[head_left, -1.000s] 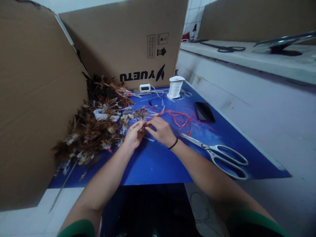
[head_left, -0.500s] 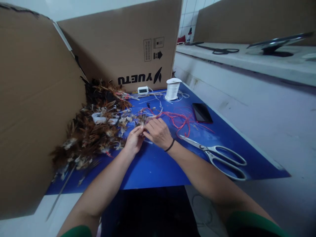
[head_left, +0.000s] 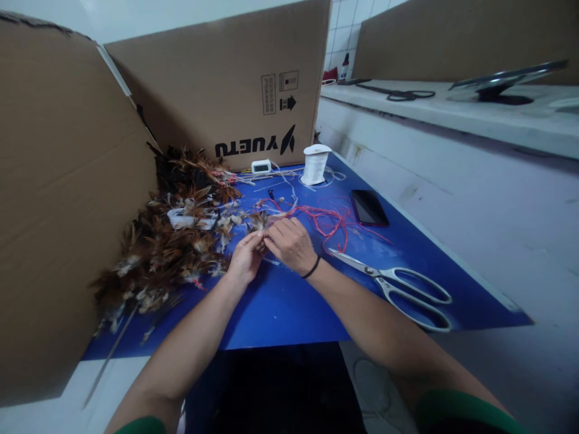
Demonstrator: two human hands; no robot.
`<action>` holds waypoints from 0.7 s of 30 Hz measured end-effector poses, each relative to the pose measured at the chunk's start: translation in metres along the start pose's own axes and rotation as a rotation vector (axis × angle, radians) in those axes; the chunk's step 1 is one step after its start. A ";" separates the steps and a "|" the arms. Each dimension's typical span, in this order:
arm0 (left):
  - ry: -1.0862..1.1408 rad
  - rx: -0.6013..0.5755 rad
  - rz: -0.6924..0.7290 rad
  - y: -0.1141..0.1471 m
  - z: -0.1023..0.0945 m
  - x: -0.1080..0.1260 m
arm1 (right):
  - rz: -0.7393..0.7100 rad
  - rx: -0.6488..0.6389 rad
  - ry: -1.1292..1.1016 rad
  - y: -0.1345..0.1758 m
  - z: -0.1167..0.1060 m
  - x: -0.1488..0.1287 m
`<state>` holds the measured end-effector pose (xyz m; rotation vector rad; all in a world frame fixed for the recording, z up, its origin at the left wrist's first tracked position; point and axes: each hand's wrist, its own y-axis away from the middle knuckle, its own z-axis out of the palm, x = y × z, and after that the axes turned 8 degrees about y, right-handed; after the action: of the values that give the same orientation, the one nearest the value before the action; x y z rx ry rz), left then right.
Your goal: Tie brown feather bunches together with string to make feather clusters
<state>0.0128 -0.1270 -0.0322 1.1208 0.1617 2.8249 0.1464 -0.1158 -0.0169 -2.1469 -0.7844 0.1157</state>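
Note:
Over the blue tabletop, my two hands meet at the fingertips. My left hand (head_left: 246, 259) is closed in a pinch on a small tuft of brown and white feathers (head_left: 257, 221) that sticks up past the fingertips. My right hand (head_left: 290, 244), with a dark band at the wrist, has its fingers curled against the base of that tuft; what it pinches is hidden. Red string (head_left: 332, 223) lies in loose loops just beyond my right hand. To the left spreads a large heap of brown feather bunches (head_left: 172, 247).
Large scissors (head_left: 389, 280) lie right of my right forearm. Beyond are a phone (head_left: 370, 208), a white ribbon spool (head_left: 315, 164) and a small white digital display (head_left: 261, 167). Cardboard (head_left: 203, 78) walls the back and left. A stick (head_left: 111, 355) juts over the front edge.
My hands stay together at nearly the same spot, with only slight finger movement. The view has shifted very slightly.

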 end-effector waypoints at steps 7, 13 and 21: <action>-0.016 0.009 0.031 -0.001 -0.001 -0.001 | 0.029 0.020 -0.011 0.001 0.002 0.000; -0.019 -0.003 0.032 0.000 0.000 -0.001 | 0.048 0.035 -0.041 0.003 0.003 0.000; -0.105 -0.025 0.130 -0.004 -0.002 0.008 | 0.116 -0.021 -0.393 0.001 0.002 0.017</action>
<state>0.0056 -0.1219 -0.0287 1.3160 0.0470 2.8606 0.1597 -0.1051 -0.0159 -2.2191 -0.8822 0.6066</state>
